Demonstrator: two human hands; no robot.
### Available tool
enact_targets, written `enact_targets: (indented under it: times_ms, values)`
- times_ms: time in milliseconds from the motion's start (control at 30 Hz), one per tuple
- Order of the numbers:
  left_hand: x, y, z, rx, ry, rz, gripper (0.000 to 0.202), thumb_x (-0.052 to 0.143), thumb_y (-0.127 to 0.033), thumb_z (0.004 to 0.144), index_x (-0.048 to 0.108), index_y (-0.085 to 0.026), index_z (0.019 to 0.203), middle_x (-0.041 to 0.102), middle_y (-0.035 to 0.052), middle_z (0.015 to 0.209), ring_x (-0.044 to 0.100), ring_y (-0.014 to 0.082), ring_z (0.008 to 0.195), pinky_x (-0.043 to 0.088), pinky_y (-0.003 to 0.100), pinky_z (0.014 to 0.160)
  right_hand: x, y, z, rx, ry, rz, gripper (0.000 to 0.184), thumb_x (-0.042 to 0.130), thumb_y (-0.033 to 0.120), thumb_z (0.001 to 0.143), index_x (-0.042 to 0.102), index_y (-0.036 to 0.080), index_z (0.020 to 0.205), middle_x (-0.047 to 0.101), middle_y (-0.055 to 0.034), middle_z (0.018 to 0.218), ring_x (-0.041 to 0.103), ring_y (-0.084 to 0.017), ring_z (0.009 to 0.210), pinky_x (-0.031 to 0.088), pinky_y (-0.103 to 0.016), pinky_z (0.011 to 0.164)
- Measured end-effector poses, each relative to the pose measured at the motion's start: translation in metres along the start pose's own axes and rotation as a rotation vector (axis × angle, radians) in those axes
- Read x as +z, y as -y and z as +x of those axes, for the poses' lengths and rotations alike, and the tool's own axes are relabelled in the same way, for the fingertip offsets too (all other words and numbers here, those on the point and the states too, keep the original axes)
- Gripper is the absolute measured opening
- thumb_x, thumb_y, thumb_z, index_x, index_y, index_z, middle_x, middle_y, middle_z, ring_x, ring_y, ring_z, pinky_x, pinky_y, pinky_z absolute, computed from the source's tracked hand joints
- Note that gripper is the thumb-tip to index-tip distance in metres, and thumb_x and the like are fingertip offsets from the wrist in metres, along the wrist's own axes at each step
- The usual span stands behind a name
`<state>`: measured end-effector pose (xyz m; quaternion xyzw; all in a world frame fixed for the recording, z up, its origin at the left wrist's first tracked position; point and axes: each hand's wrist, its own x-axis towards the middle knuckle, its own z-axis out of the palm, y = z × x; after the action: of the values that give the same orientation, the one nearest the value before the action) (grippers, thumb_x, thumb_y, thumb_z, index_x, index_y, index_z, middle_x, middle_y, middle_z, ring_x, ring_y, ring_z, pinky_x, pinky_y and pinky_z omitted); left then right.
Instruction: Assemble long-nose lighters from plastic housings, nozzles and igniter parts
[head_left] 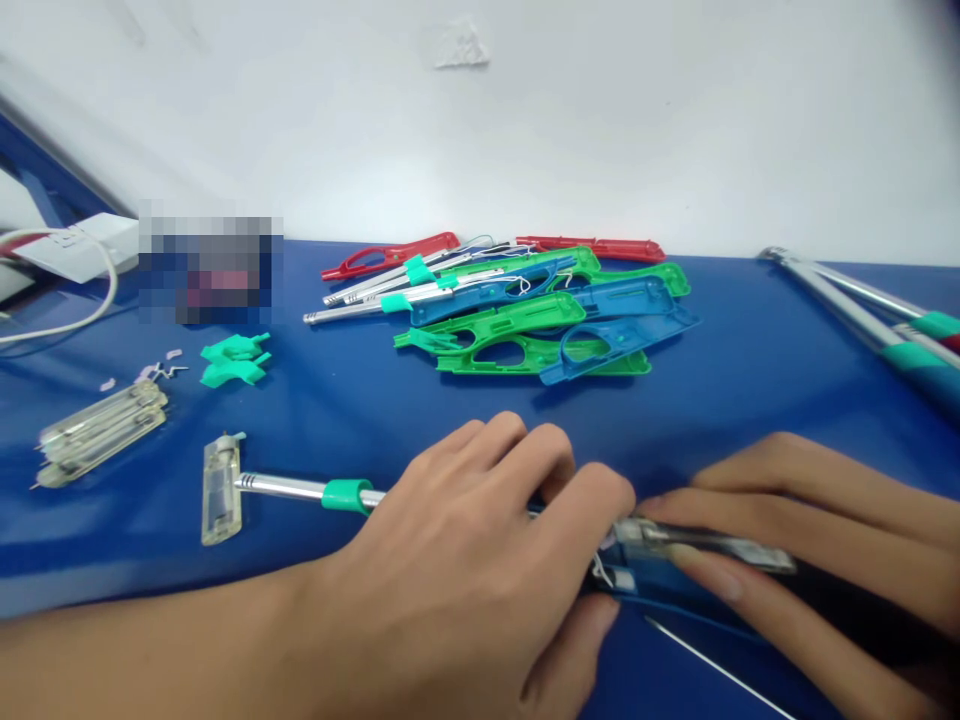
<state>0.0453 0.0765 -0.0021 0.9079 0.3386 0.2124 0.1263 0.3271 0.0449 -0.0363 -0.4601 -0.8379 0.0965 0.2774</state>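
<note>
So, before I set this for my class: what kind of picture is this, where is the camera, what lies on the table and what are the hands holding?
There is no machine here. A person works with bare hands, filmed by one camera worn on the head, looking forward and down. The left hand and right hand together grip a blue shell low on the blue table. A metal tube with a teal collar runs leftward from under the left hand, ending beside a clear lighter body. Behind lies a pile of green, blue and red shells. At left are small teal parts, more clear bodies and a white power strip.
</note>
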Motion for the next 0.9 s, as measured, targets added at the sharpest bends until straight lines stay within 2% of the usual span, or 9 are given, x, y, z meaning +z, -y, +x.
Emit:
enact_targets:
  times_ms: [100, 300, 467, 600, 733, 800, 900]
  values:
    - [0.0, 0.005, 0.0, 0.063, -0.002, -0.012, 0.017, 0.059, -0.022, 0.108, 0.075, -0.02, 0.115, 0.079, 0.0069, 0.107, 0.074, 0.0316, 0.095, 0.07, 0.054, 0.084, 0.002, -0.002, 0.001, -0.015, 0.015, 0.003, 0.024, 0.062, 0.04, 0.118, 0.078, 0.041, 0.136, 0.078, 0.0026, 0.126, 0.082, -0.014, 0.106, 0.069, -0.019, 0.094]
    - [-0.001, 0.0, -0.003, 0.037, -0.043, -0.012, 0.017, 0.059, -0.021, 0.112, 0.076, -0.019, 0.113, 0.078, 0.0062, 0.107, 0.075, 0.0305, 0.097, 0.07, 0.054, 0.087, -0.002, -0.003, 0.0, -0.048, 0.025, -0.003, 0.027, 0.06, 0.038, 0.118, 0.076, 0.041, 0.14, 0.076, 0.0029, 0.127, 0.082, -0.013, 0.106, 0.067, -0.016, 0.097]
    - [0.001, 0.001, -0.002, 0.051, -0.077, 0.023, 0.02, 0.058, -0.023, 0.115, 0.078, -0.019, 0.116, 0.078, 0.0065, 0.107, 0.075, 0.0297, 0.092, 0.07, 0.051, 0.081, -0.003, -0.001, -0.003, -0.04, 0.013, -0.005, 0.027, 0.06, 0.035, 0.119, 0.077, 0.041, 0.138, 0.077, 0.0033, 0.127, 0.081, -0.012, 0.109, 0.065, -0.015, 0.103]
    - [0.003, 0.002, -0.003, 0.095, -0.109, 0.035, 0.024, 0.055, -0.024, 0.116, 0.079, -0.018, 0.117, 0.075, 0.0053, 0.101, 0.073, 0.0283, 0.085, 0.068, 0.049, 0.075, -0.002, -0.001, -0.002, -0.014, 0.013, 0.026, 0.028, 0.062, 0.037, 0.117, 0.08, 0.041, 0.139, 0.079, -0.0006, 0.127, 0.084, -0.019, 0.107, 0.072, -0.025, 0.095]
    - [-0.001, 0.001, -0.003, 0.096, -0.106, 0.046, 0.025, 0.055, -0.023, 0.117, 0.079, -0.017, 0.12, 0.076, 0.0063, 0.104, 0.074, 0.0282, 0.088, 0.068, 0.047, 0.075, 0.004, 0.0, 0.002, 0.0, -0.066, 0.113, 0.031, 0.076, 0.055, 0.109, 0.089, 0.036, 0.13, 0.084, -0.0075, 0.111, 0.086, -0.033, 0.104, 0.077, -0.04, 0.082]
    - [-0.002, 0.001, -0.003, 0.104, -0.112, 0.049, 0.024, 0.056, -0.022, 0.116, 0.079, -0.016, 0.12, 0.076, 0.0063, 0.103, 0.074, 0.0285, 0.088, 0.068, 0.048, 0.074, 0.008, 0.002, 0.005, -0.001, -0.091, 0.129, 0.035, 0.08, 0.061, 0.105, 0.091, 0.037, 0.127, 0.085, -0.008, 0.107, 0.086, -0.036, 0.106, 0.077, -0.043, 0.082]
    - [-0.001, 0.001, -0.002, 0.052, -0.086, 0.052, 0.024, 0.056, -0.02, 0.116, 0.079, -0.015, 0.12, 0.076, 0.0063, 0.104, 0.075, 0.0292, 0.091, 0.07, 0.05, 0.08, 0.011, 0.004, 0.008, 0.001, -0.093, 0.126, 0.036, 0.08, 0.064, 0.104, 0.092, 0.038, 0.125, 0.085, -0.0076, 0.105, 0.086, -0.036, 0.107, 0.077, -0.044, 0.082]
